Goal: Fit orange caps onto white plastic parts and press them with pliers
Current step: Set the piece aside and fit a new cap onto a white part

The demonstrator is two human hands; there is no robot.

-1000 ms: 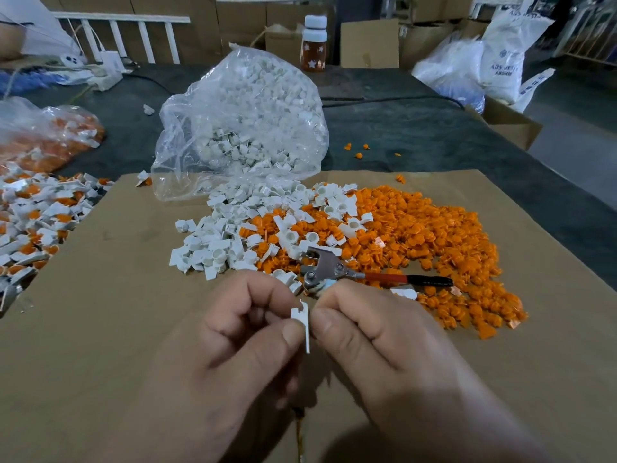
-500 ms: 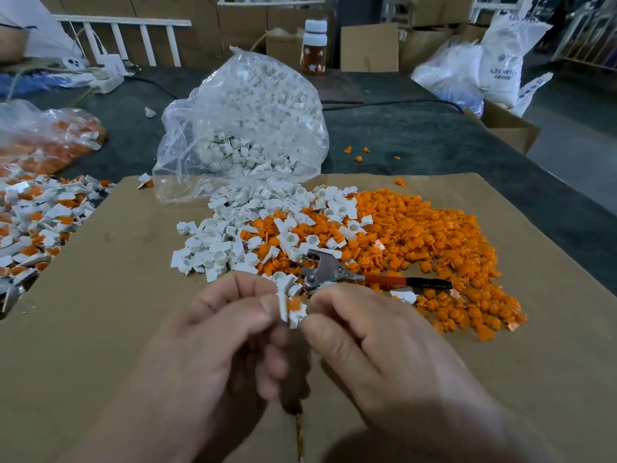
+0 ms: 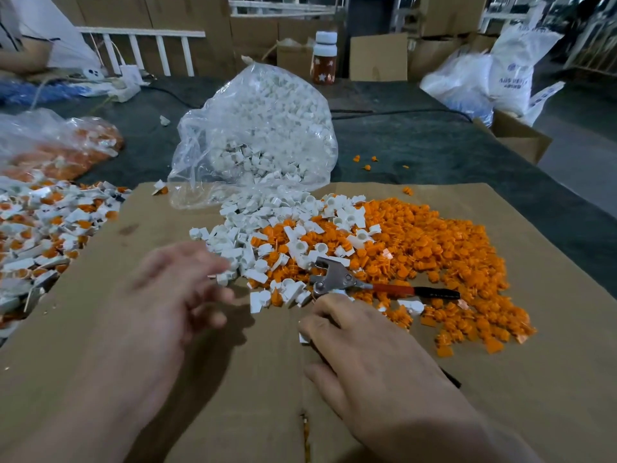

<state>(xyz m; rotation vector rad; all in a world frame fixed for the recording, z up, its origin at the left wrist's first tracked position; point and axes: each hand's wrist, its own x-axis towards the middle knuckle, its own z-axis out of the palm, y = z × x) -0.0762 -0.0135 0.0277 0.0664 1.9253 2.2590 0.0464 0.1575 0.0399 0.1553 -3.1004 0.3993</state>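
Small orange plastic caps (image 3: pixel 434 248) lie in a big heap on the right half of the flat brown cardboard sheet (image 3: pixel 551 379), near its far edge. Little white plastic parts (image 3: pixel 240 235) make a second heap just to the left, and the two heaps mix in the middle. The metal pliers with a red and black handle (image 3: pixel 337 279) rest on the near side of the heaps, with the handle pointing right.

The left hand (image 3: pixel 167 295) is blurry. Its fingers are spread and hold nothing, and its fingertips are right by the white heap. The right hand (image 3: pixel 367 355) is just in front of the pliers' metal head, fingers bent down. A small white piece (image 3: pixel 303 338) peeks out under its first finger, but I cannot tell if the hand is pinching it.

A clear plastic bag full of white parts (image 3: pixel 260 135) sits at the far edge of the cardboard. White parts with orange caps on them (image 3: pixel 40 228) are piled off its left edge.
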